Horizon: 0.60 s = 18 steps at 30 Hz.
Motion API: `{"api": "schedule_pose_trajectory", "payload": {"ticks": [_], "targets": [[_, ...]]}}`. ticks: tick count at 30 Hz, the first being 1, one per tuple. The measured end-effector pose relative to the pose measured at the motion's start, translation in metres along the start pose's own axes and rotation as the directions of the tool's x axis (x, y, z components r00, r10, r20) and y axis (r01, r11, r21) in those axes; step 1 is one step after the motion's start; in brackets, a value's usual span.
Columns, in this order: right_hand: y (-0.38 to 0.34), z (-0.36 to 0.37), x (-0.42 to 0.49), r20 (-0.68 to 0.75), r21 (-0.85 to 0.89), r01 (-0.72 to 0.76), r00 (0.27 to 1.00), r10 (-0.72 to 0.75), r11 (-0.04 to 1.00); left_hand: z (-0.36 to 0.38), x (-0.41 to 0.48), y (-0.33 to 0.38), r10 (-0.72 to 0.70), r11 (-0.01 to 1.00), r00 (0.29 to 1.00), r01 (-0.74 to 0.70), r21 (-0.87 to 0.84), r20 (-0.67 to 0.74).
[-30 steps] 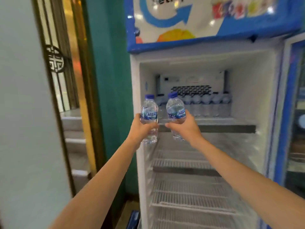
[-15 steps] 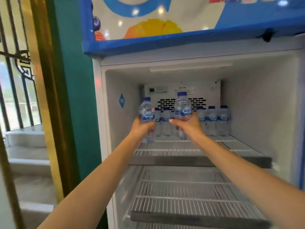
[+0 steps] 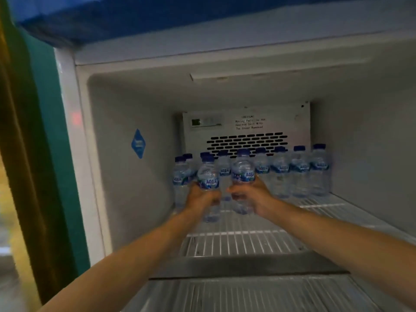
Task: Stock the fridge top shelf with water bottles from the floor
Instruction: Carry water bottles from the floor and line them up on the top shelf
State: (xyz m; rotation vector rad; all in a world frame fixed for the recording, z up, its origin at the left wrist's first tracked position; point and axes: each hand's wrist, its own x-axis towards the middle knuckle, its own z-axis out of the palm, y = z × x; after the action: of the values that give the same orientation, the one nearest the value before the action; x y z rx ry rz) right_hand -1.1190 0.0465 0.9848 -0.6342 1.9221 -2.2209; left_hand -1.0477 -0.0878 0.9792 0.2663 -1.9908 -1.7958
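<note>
Both arms reach into the open fridge over the wire top shelf (image 3: 245, 242). My left hand (image 3: 201, 200) grips a clear water bottle (image 3: 208, 174) with a blue cap and blue label, held upright just above the shelf. My right hand (image 3: 249, 197) holds a second, similar bottle (image 3: 243, 171) close beside it. Behind them a row of several stocked bottles (image 3: 299, 172) stands along the back of the shelf. The lower halves of both held bottles are partly hidden by my fingers.
The fridge's white left wall (image 3: 126, 167) carries a blue diamond sticker (image 3: 138, 143). A vented fan panel (image 3: 247, 140) fills the back wall. A second wire shelf (image 3: 247, 293) lies below. A teal wall (image 3: 45, 131) borders the fridge on the left.
The view has moved much closer to the fridge. Both hands have carried their bottles deeper in, from the shelf's front edge to just in front of the stocked row.
</note>
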Motion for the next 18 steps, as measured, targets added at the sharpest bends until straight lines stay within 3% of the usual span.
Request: {"api": "schedule_pose_trajectory", "payload": {"ticks": [4, 12, 18], "targets": [[0.007, 0.001, 0.016, 0.019, -0.035, -0.021, 1.000, 0.021, 0.999, 0.004, 0.026, -0.012, 0.032, 0.999, 0.998, -0.032, 0.012, -0.056], [0.053, 0.009, 0.053, 0.071, -0.035, 0.090, 0.994, -0.088, 0.995, 0.005, 0.044, -0.024, 0.131, 0.991, 0.985, -0.128, 0.037, -0.108], [0.057, 0.009, 0.059, 0.117, -0.043, 0.029, 0.993, -0.024, 0.999, 0.006, 0.026, -0.030, 0.215, 0.931, 0.969, -0.167, 0.325, -0.120]]}}
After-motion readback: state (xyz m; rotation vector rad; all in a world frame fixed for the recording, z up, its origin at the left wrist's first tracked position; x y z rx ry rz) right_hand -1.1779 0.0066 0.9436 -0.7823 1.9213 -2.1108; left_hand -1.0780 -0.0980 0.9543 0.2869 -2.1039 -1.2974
